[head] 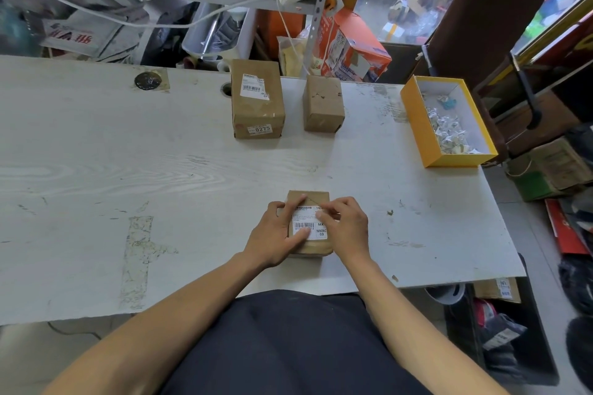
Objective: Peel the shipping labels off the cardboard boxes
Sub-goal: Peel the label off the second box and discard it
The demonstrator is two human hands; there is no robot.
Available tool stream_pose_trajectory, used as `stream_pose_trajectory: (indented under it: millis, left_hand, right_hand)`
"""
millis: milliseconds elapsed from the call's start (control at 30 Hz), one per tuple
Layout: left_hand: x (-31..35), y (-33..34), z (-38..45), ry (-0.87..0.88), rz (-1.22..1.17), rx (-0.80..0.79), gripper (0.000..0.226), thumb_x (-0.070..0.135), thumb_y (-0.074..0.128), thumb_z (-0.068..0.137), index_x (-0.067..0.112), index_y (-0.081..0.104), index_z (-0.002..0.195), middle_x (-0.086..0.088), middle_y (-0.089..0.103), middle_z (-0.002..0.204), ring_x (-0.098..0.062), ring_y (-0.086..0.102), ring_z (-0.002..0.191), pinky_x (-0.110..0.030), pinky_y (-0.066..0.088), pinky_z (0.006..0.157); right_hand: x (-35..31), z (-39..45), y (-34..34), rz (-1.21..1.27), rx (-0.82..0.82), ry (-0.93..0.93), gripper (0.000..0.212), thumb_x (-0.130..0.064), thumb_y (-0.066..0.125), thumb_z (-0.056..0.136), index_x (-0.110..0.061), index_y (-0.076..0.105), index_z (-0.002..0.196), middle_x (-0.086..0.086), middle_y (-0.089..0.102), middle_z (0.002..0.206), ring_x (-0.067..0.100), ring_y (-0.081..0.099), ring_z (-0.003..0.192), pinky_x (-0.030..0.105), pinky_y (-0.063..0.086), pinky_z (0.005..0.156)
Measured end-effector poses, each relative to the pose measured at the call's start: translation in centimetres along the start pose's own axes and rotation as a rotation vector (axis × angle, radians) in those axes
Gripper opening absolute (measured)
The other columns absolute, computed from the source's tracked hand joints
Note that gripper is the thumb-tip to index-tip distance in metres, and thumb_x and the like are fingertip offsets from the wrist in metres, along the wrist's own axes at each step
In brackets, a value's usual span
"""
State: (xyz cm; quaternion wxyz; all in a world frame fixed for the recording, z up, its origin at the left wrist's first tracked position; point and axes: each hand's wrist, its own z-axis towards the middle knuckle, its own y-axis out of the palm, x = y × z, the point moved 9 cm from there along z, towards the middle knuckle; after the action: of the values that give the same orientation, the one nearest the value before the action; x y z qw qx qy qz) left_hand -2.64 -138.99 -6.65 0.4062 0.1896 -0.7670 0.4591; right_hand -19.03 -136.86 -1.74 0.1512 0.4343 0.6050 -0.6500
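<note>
A wide white table [128, 144], scuffed and marked with old tape residue, fills most of the room in front of the person. At its far right edge sits an open yellow box [417, 125] with a white inside, holding a heap of crumpled paper scraps [449, 128]. Toward the back of the table stand two cardboard boxes a little apart: the taller box [256, 112] on the left carries a white barcode label [254, 87] on top, its upper corner torn, and a smaller sticker [260, 129] reading 0275 on its front face; the plain box [323, 102] to its right shows only bare cardboard and tape.

Close to the near edge, right in front of the person, lies the small box [308, 199] being handled, flat on the table. A white shipping label [308, 222] covers much of its top, with a barcode and the letters MXRC 03.

The left hand [276, 234] rests on the small box's left side, fingers spread over the top edge and the thumb pressed flat on the lower part of the label. The right hand [345, 223] sits over the box's right side with its fingers curled inward, the tips bunched at the label's upper right area; whether they are pinching a lifted edge or only picking at it, I cannot tell.
</note>
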Motion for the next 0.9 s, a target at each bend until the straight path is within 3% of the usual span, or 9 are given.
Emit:
stream_pose_trajectory:
  millis: [167, 300, 433, 900]
  left_hand:
    - [0.1, -0.1, -0.1, 0.008, 0.001, -0.002, 0.070, 0.069, 0.043, 0.079, 0.060, 0.017, 0.143, -0.002, 0.036, 0.137, -0.020, 0.051, 0.118, -0.041, 0.051, 0.093]
    - [0.1, -0.1, -0.1, 0.004, 0.010, -0.006, 0.070, 0.069, 0.043, 0.079, 0.060, 0.017, 0.143, -0.003, 0.036, 0.138, -0.021, 0.052, 0.117, -0.042, 0.051, 0.092]
    - [0.2, -0.1, -0.1, 0.005, 0.012, -0.008, 0.070, 0.071, 0.042, 0.078, 0.060, 0.016, 0.143, -0.004, 0.036, 0.138, -0.022, 0.052, 0.117, -0.042, 0.051, 0.093]
    - [0.3, -0.3, -0.1, 0.001, 0.001, -0.003, 0.069, 0.071, 0.042, 0.077, 0.060, 0.018, 0.142, -0.003, 0.036, 0.139, -0.022, 0.051, 0.118, -0.040, 0.051, 0.093]
  right_hand:
    - [-0.3, 0.1, 0.0, -0.041, 0.013, 0.016, 0.002, -0.011, 0.073, 0.082, -0.013, 0.072, 0.083, -0.006, 0.055, 0.092, 0.008, 0.058, 0.084, 0.005, 0.039, 0.072]
    - [-1.1, 0.1, 0.6, -0.152, -0.022, -0.058, 0.010, -0.011, 0.065, 0.088, -0.017, 0.061, 0.081, -0.006, 0.052, 0.093, 0.014, 0.055, 0.091, 0.022, 0.044, 0.079]
    - [-1.2, 0.2, 0.6, -0.178, -0.039, -0.066, 0.011, -0.014, 0.064, 0.089, -0.019, 0.058, 0.082, -0.007, 0.053, 0.090, 0.015, 0.054, 0.090, 0.022, 0.040, 0.077]
    - [-0.7, 0.4, 0.4, -0.154, -0.025, -0.031, 0.009, -0.017, 0.065, 0.089, -0.019, 0.061, 0.081, -0.003, 0.059, 0.089, 0.013, 0.058, 0.083, 0.027, 0.048, 0.076]
